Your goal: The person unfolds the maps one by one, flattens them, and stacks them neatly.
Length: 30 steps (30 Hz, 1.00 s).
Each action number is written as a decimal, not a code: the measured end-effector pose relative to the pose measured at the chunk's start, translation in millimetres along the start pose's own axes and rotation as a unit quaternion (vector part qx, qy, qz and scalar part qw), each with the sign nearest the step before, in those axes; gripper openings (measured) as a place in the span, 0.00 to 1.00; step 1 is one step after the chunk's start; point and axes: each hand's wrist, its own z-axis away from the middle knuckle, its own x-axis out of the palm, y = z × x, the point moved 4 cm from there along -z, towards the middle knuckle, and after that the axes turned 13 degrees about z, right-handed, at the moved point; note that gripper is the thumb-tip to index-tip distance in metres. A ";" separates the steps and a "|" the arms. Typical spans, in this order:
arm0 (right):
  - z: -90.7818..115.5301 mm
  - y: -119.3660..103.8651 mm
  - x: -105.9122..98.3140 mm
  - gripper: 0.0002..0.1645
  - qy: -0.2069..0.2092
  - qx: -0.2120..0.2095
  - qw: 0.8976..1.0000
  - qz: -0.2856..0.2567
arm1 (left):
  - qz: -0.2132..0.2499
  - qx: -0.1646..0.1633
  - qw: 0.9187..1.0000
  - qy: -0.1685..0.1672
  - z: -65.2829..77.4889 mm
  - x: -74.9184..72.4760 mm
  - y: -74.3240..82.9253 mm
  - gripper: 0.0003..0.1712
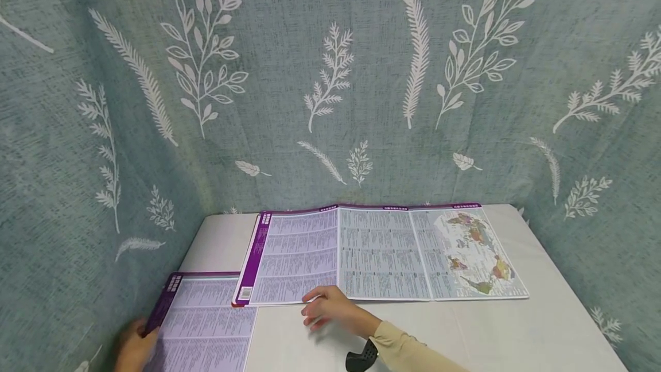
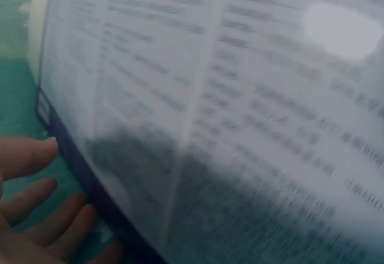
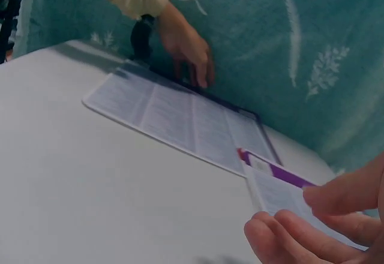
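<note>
A folded-out laminated map chart (image 1: 377, 254) lies along the back of the table, with printed text panels and a coloured world map at its right end. A second laminated chart (image 1: 206, 320), purple along its left edge, lies at the front left and overlaps the first one's corner. My left hand (image 1: 136, 346) is at that purple edge. In the left wrist view its thumb and fingers (image 2: 51, 216) are spread loosely beside the edge. The right hand (image 1: 335, 309) hovers at the front edge of the map chart, fingers slightly bent, nothing between them.
The white table (image 1: 496, 337) is bordered at the back and both sides by a green curtain (image 1: 382, 131) with white leaf prints. A black device (image 1: 363, 356) sits on the right wrist, another black strap (image 3: 142, 38) on the left.
</note>
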 end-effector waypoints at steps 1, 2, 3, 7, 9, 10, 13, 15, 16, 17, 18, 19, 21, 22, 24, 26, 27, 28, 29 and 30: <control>-1.9 2.0 5.1 0.21 -0.003 0.000 1.000 -0.003 | -0.011 0.013 1.000 0.010 0.1 1.8 -0.5 0.32; -3.8 4.1 10.3 0.21 -0.006 0.000 1.000 -0.004 | -0.020 0.022 0.999 0.019 0.5 3.8 -0.7 0.31; -5.8 6.8 15.3 0.20 -0.008 0.002 1.000 -0.007 | -0.025 0.025 0.999 0.026 1.0 6.1 -1.1 0.32; -13.0 19.9 35.6 0.19 -0.015 0.023 0.999 -0.026 | -0.062 0.050 0.995 0.051 2.9 15.7 -2.0 0.32; -15.9 27.6 45.4 0.18 -0.015 0.042 0.998 -0.045 | -0.071 0.047 0.995 0.050 3.6 20.6 -2.4 0.32; -17.1 31.0 50.2 0.18 -0.016 0.052 0.997 -0.055 | -0.074 0.041 0.995 0.050 3.9 22.8 -2.8 0.33; -19.6 37.2 63.7 0.17 -0.019 0.079 0.993 -0.089 | -0.075 0.028 0.996 0.047 4.4 26.8 -2.9 0.33; -20.5 37.4 72.2 0.17 -0.023 0.086 0.990 -0.108 | -0.075 0.025 0.996 0.048 4.8 27.3 -2.5 0.34; -20.7 36.4 76.3 0.18 -0.025 0.087 0.989 -0.115 | -0.074 0.020 0.996 0.046 4.8 27.0 -2.7 0.34; -21.0 35.4 80.3 0.18 -0.026 0.087 0.988 -0.121 | -0.074 0.022 0.996 0.045 5.0 26.3 -2.4 0.34; -21.3 34.4 84.2 0.18 -0.026 0.086 0.988 -0.125 | -0.075 0.021 0.996 0.045 5.2 25.4 -2.5 0.34; -22.1 33.7 87.8 0.18 -0.026 0.084 0.988 -0.128 | -0.075 0.024 0.996 0.044 5.3 24.4 -2.3 0.34; -23.4 32.6 94.0 0.19 -0.023 0.082 0.987 -0.133 | -0.075 0.023 0.996 0.038 5.1 22.4 -3.0 0.34; -24.1 32.5 96.6 0.19 -0.021 0.081 0.987 -0.136 | -0.075 0.023 0.996 0.036 4.7 21.6 -3.4 0.34; -25.2 33.1 100.9 0.19 -0.018 0.081 0.987 -0.141 | -0.076 0.021 0.997 0.027 3.5 20.0 -4.3 0.33; -25.6 33.2 103.7 0.19 -0.013 0.081 0.986 -0.145 | -0.079 0.018 0.997 0.015 2.0 18.4 -5.3 0.34; -25.7 33.3 104.8 0.20 -0.011 0.082 0.986 -0.147 | -0.081 0.018 0.996 0.010 1.5 17.7 -5.3 0.34; -25.7 33.4 105.6 0.20 -0.009 0.083 0.986 -0.148 | -0.086 0.020 0.996 0.005 0.8 17.0 -5.1 0.33; -25.7 33.7 106.4 0.19 -0.006 0.084 0.985 -0.151 | -0.089 0.022 0.996 -0.003 0.5 16.3 -4.8 0.33; -25.6 33.8 107.0 0.19 -0.003 0.086 0.984 -0.154 | -0.091 0.022 0.996 -0.009 0.4 15.7 -4.6 0.33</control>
